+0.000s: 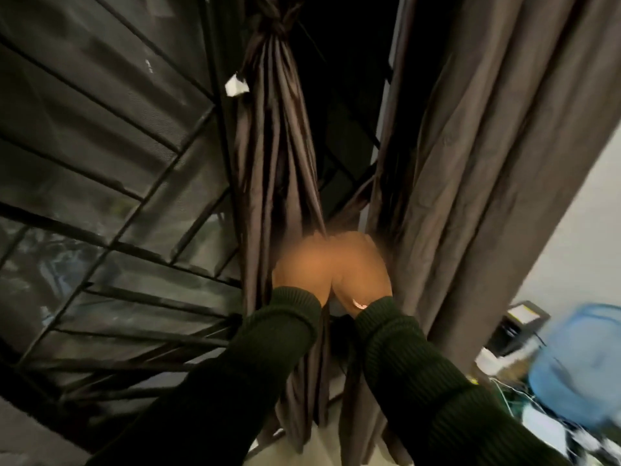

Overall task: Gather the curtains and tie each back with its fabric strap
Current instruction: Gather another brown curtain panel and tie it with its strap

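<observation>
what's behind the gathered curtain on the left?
Behind the gathered curtain: dark window with a metal grille. Both hands cover its lower folds, so what they hold is hidden.

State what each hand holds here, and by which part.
Both the left hand and right hand meet at the lower folds of the gathered curtain, well below its tied knot. The fingers are blurred, so the grip cannot be confirmed.
</observation>
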